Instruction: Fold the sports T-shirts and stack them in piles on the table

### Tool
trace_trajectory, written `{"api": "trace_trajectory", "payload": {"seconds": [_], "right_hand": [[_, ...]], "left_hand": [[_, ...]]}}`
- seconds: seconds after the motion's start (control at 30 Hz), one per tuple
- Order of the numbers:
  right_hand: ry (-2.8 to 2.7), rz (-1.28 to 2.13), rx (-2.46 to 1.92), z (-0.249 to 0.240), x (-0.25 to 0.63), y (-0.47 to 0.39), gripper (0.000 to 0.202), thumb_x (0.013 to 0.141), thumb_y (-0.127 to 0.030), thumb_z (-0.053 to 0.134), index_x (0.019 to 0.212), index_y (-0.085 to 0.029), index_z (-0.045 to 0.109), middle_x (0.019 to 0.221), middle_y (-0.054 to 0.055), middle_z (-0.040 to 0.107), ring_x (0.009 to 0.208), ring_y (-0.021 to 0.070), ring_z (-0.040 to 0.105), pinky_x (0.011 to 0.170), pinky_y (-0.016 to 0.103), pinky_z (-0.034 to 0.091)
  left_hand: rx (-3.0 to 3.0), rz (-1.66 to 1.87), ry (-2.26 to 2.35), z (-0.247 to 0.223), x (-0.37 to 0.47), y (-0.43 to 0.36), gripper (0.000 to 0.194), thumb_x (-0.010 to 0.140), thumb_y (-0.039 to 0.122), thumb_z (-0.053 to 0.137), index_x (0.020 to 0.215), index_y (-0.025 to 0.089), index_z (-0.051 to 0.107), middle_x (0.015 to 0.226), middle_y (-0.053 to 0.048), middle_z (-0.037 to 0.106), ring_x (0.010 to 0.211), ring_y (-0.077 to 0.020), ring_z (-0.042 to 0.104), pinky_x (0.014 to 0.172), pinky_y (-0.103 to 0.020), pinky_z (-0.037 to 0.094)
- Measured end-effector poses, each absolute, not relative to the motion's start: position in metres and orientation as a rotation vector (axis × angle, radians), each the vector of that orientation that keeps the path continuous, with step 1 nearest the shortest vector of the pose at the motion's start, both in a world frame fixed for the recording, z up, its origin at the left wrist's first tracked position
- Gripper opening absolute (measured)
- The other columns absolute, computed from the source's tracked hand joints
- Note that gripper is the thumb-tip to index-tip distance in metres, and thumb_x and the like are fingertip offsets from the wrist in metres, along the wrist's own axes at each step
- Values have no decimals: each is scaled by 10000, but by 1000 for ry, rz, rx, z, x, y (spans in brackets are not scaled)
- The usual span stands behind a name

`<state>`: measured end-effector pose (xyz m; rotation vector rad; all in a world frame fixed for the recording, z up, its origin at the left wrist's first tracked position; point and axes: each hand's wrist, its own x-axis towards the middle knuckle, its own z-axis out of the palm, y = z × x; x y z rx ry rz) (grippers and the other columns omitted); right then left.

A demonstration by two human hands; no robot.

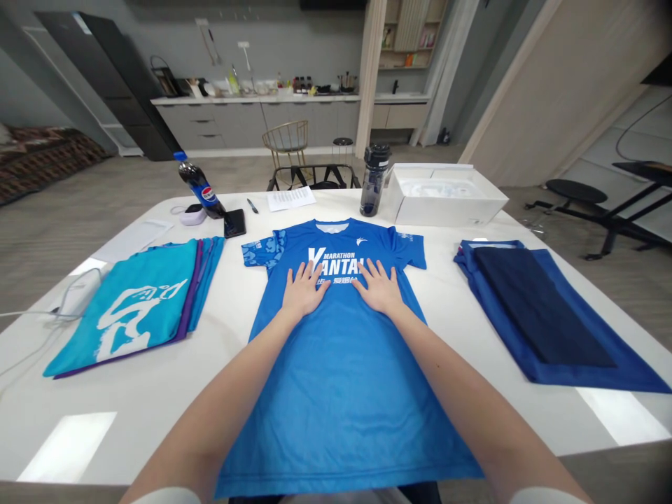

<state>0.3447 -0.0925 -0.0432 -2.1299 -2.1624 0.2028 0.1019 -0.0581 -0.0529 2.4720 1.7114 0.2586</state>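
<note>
A blue T-shirt (336,392) with white "Marathon" lettering lies spread out, front side up, its collar away from me and its hem at the table's near edge. Both sleeves stick out to the sides. My left hand (304,290) rests flat on the chest print, fingers spread. On the other side of the print my right hand (381,287) lies flat too, its fingers apart. Neither hand grips the cloth. Folded turquoise and purple clothes (141,301) are stacked to the left. To the right sits a pile of folded navy and dark blue clothes (546,308).
On the white table (173,413) stand a cola bottle (199,185), a dark drink bottle (374,180) and an open white box (446,199) along the far side. A phone (234,223), a pen (253,206) and a paper sheet (291,199) lie there. Cables (57,311) run at left.
</note>
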Motion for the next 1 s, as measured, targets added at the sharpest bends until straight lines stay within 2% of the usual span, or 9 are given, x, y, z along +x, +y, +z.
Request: {"api": "trace_trajectory", "payload": {"seconds": [0.17, 0.3, 0.4, 0.5, 0.67, 0.73, 0.8, 0.9, 1.0], "right_hand": [[-2151, 148, -2116, -48, 345, -90, 720, 1021, -695, 190, 1637, -331, 269, 1710, 37, 213, 1572, 316, 140, 1230, 645, 53], [-2153, 150, -2108, -48, 345, -89, 719, 1021, -696, 186, 1638, -336, 267, 1710, 35, 212, 1571, 316, 143, 1230, 641, 54], [-2141, 151, -2117, -46, 345, -89, 706, 1024, -689, 198, 1635, -342, 275, 1709, 32, 218, 1571, 313, 146, 1231, 637, 52], [-2124, 162, -2117, -46, 344, -91, 697, 1024, -688, 227, 1632, -351, 280, 1706, 30, 228, 1571, 313, 148, 1231, 631, 51], [-2062, 265, -2115, -41, 341, -93, 699, 1015, -686, 308, 1618, -332, 327, 1698, 53, 252, 1566, 341, 161, 1222, 649, 66], [-2018, 316, -2071, -32, 350, -86, 685, 1011, -675, 347, 1586, -306, 402, 1676, 74, 311, 1541, 342, 242, 1215, 615, 172], [-1922, 277, -2031, -20, 373, -72, 617, 1012, -635, 398, 1499, -277, 524, 1611, 99, 430, 1467, 325, 385, 1168, 535, 317], [-1707, 208, -2104, -7, 428, -42, 449, 1002, -510, 499, 1307, -229, 669, 1339, 123, 664, 1235, 293, 601, 1028, 430, 457], [-1477, 288, -2261, -10, 489, -14, 397, 965, -400, 577, 1275, -172, 676, 1152, 131, 725, 1072, 265, 676, 921, 357, 498]], "left_hand": [[2519, 307, 1749, -42, 96, -33, 670, 1033, 598, 257, 1630, 296, 289, 1710, -51, 217, 1579, -290, 185, 1273, -543, 152], [2357, 442, 2032, -36, 59, 20, 699, 1043, 527, 252, 1639, 164, 255, 1712, -124, 184, 1577, -311, 183, 1265, -500, 201], [2137, 287, 2124, -40, 22, 47, 806, 1016, 599, 250, 1620, 66, 263, 1671, -198, 273, 1550, -341, 258, 1246, -489, 246], [2038, 154, 2224, -47, 0, 53, 897, 972, 686, 245, 1595, 45, 321, 1669, -212, 267, 1545, -373, 255, 1244, -507, 234], [1876, 27, 2418, -41, 1, 49, 993, 936, 735, 290, 1554, -41, 352, 1612, -317, 316, 1490, -444, 335, 1211, -546, 264], [1902, 19, 2424, -33, 10, 51, 953, 946, 707, 323, 1538, -37, 381, 1594, -325, 344, 1472, -460, 354, 1210, -596, 228], [2101, 131, 2338, -25, 25, 53, 845, 968, 618, 377, 1540, -5, 385, 1600, -300, 351, 1475, -441, 352, 1207, -613, 225], [2456, 415, 1993, -17, 65, 54, 651, 972, 428, 459, 1513, 66, 438, 1530, -236, 469, 1411, -366, 451, 1165, -507, 362], [2540, 580, 1577, -13, 119, 53, 460, 964, 309, 476, 1381, 144, 576, 1286, -150, 645, 1202, -278, 610, 1051, -395, 485]]}}
